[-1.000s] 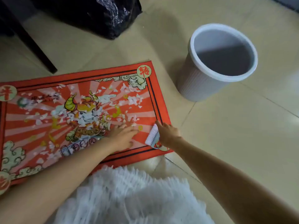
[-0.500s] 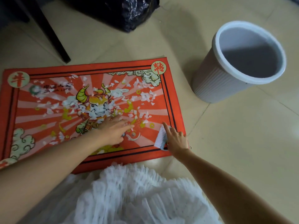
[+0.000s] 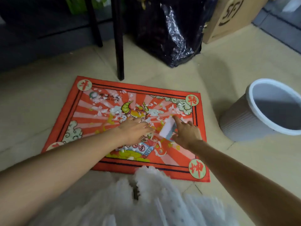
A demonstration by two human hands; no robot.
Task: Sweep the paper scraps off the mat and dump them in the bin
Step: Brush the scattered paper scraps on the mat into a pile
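Note:
A red printed mat lies on the tiled floor, strewn with several white paper scraps across its middle and upper part. My left hand lies flat on the mat's centre, fingers spread over a heap of scraps. My right hand holds a small white brush by its back, index finger stretched along the top, bristles down on the mat just right of the left hand. The white ribbed bin stands on the floor to the right of the mat, its inside looking bare.
A dark furniture leg stands just beyond the mat's far edge. A black plastic bag and a cardboard box sit behind. White ruffled fabric covers the near floor.
The view has lifted and pulled back. My right hand has carried the brush from the mat's near right border up toward the centre. My left hand stays on the scraps.

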